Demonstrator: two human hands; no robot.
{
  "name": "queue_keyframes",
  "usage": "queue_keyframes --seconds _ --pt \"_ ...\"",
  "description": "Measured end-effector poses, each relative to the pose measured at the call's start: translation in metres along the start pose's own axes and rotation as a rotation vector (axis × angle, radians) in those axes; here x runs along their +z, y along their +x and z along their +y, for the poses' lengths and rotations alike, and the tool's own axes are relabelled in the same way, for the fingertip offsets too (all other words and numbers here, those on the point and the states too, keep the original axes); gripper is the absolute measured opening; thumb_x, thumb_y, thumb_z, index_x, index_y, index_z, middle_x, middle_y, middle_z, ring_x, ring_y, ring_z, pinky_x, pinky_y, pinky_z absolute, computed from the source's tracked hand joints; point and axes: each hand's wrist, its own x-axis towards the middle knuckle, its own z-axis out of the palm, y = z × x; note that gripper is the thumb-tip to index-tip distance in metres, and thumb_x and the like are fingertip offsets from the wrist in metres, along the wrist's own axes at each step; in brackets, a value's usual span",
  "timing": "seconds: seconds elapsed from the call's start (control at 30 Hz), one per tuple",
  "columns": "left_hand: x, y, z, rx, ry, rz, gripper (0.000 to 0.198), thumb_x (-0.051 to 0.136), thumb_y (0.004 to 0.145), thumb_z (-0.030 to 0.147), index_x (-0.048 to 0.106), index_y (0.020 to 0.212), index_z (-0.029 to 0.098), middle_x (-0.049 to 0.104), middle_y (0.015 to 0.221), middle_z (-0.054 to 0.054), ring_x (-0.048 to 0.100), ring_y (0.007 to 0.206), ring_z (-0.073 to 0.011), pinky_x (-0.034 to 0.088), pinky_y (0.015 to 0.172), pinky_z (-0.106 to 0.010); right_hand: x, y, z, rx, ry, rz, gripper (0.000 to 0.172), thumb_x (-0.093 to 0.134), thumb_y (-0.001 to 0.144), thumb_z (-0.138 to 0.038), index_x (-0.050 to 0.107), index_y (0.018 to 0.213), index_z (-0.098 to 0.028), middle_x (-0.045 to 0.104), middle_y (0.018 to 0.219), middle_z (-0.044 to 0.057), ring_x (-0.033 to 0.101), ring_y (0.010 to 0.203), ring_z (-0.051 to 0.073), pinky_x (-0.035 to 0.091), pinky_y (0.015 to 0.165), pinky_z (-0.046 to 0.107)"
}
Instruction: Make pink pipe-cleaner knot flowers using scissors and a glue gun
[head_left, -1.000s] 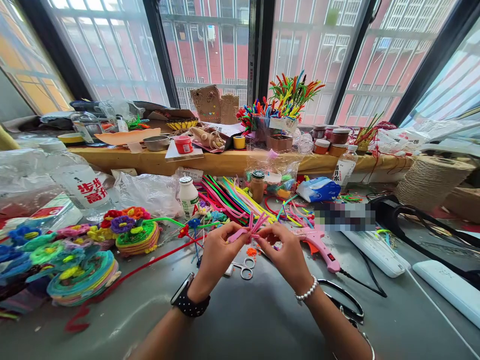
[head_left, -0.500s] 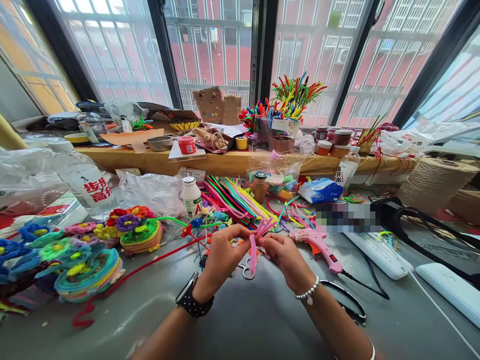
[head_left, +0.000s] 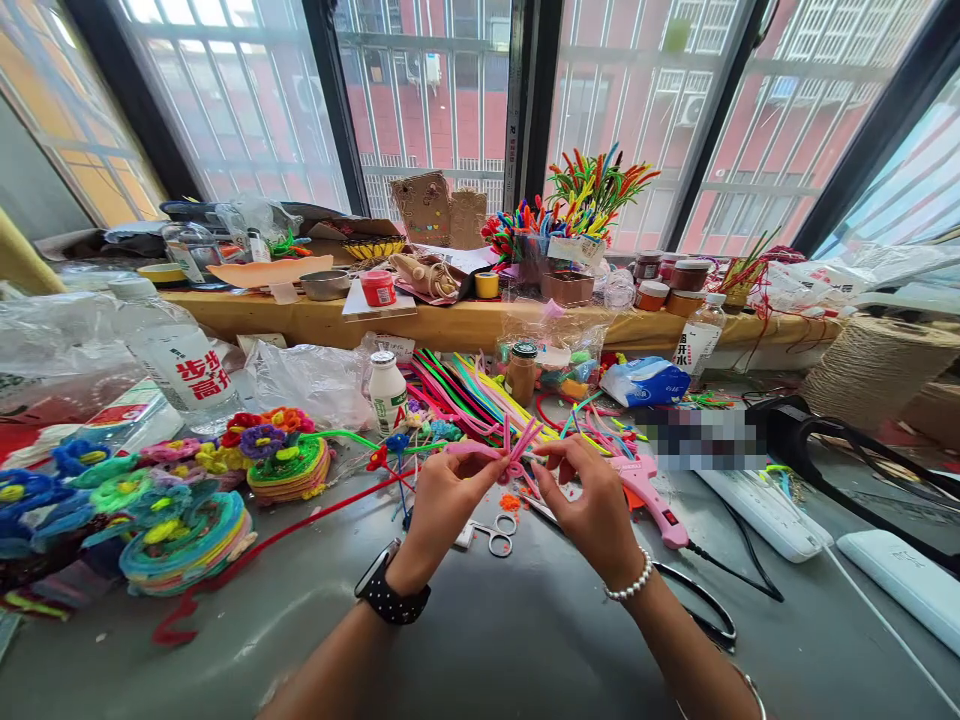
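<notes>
The left hand [head_left: 442, 505] pinches a bunch of pink fuzzy sticks [head_left: 516, 452] between thumb and finger, up over the middle of the table [head_left: 480, 640]. The right hand [head_left: 592, 505] has its thumb and finger bent close beside the bunch, but I can't tell if they touch it. If the left pinch gets loose, I think the bunch could spring apart, since lots of thin ends poke out. On the table below lie small scissors [head_left: 501, 538], which a low hand could bump. A pink glue gun [head_left: 654, 502] lies just past the right hand, so a swing toward the table's right side could knock it. Toward the far edge, a pile of colored sticks [head_left: 465, 395] leaves little room. The best room is toward the near edge, which is out of view
</notes>
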Motion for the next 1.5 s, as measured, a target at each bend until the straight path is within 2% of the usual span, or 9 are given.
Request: queue_keyframes --seconds 0.17,0.4,0.67,0.8,0.93,1.07,1.17,1.37,1.5 --pt "0.003 -0.001 -0.005 -0.028 0.008 -0.011 0.016 0.062 0.063 0.028 0.062 0.068 0.013 0.065 0.061 -0.003 0.061 0.06 -0.0157 0.048 0.058 -0.024 0.006 -0.003 0.004 -0.434 -0.448 0.042 0.012 0.048 0.076 -0.015 0.057 0.084 -0.015 0.057 0.076 0.005 0.049 0.073 0.016 0.04 0.067 0.028" --pt "0.003 -0.002 -0.003 0.108 0.19 0.006 0.015 0.057 0.065 0.028 0.062 0.064 0.014 0.062 0.058 -0.001 0.058 0.057 -0.0134 0.045 0.054 -0.021 0.012 -0.008 0.003 -0.565 -0.713 0.144 0.007 0.051 0.075 -0.016 0.058 0.076 -0.016 0.059 0.073 0.004 0.049 0.069 0.016 0.037 0.063 0.029" --pt "0.006 -0.008 0.001 0.165 0.337 -0.002 0.015 0.052 0.068 0.027 0.061 0.064 0.016 0.064 0.063 -0.002 0.058 0.06 -0.0141 0.044 0.058 -0.023 0.017 -0.01 -0.002 -0.325 -0.551 0.018 0.014 0.046 0.074 -0.014 0.055 0.065 -0.016 0.054 0.067 0.005 0.045 0.068 0.018 0.033 0.062 0.03" --pt "0.005 -0.01 0.004 0.221 0.391 0.003 0.015 0.051 0.07 0.025 0.063 0.067 0.017 0.064 0.065 -0.002 0.057 0.062 -0.0144 0.043 0.059 -0.023 0.017 -0.007 -0.004 0.062 -0.071 -0.017 0.016 0.049 0.071 -0.021 0.048 0.056 -0.017 0.046 0.059 0.001 0.041 0.059 0.014 0.031 0.054 0.026" --pt "0.004 -0.011 0.007 0.276 0.418 -0.006 0.012 0.052 0.071 0.022 0.062 0.069 0.017 0.063 0.065 -0.001 0.057 0.062 -0.0133 0.042 0.06 -0.022 0.015 -0.004 -0.004 0.541 0.583 -0.189 0.023 0.054 0.068 -0.03 0.043 0.052 -0.017 0.036 0.05 -0.005 0.031 0.048 0.008 0.027 0.048 0.023" --pt "0.002 -0.01 0.008 0.289 0.393 -0.014 0.011 0.053 0.07 0.021 0.062 0.067 0.016 0.062 0.063 -0.001 0.056 0.061 -0.0129 0.042 0.06 -0.022 0.015 -0.003 -0.002 0.806 1.019 -0.279 0.021 0.057 0.063 -0.027 0.045 0.052 -0.016 0.032 0.05 -0.007 0.026 0.047 0.006 0.025 0.047 0.02" --pt "0.0 -0.008 0.008 0.264 0.322 -0.035 0.009 0.056 0.068 0.023 0.062 0.067 0.015 0.062 0.064 -0.001 0.057 0.061 -0.0134 0.043 0.06 -0.022 0.014 -0.003 0.0 0.81 1.039 -0.304 0.018 0.059 0.063 -0.028 0.05 0.055 -0.015 0.034 0.05 -0.006 0.026 0.046 0.006 0.022 0.045 0.02" --pt "-0.002 -0.005 0.009 0.163 0.272 -0.055 0.014 0.056 0.068 0.027 0.06 0.063 0.015 0.06 0.059 -0.001 0.056 0.058 -0.0135 0.043 0.056 -0.022 0.008 0.0 0.003 0.404 0.483 -0.18 0.023 0.058 0.067 -0.036 0.056 0.059 -0.015 0.047 0.056 -0.001 0.036 0.052 0.009 0.028 0.049 0.023" --pt "0.0 -0.003 0.008 0.095 0.113 -0.114 0.014 0.058 0.066 0.028 0.059 0.063 0.014 0.059 0.059 -0.001 0.057 0.058 -0.014 0.045 0.055 -0.023 0.005 0.001 0.004 0.382 0.451 -0.212 0.024 0.055 0.069 -0.04 0.059 0.066 -0.016 0.051 0.06 0.0 0.04 0.053 0.01 0.03 0.05 0.024"
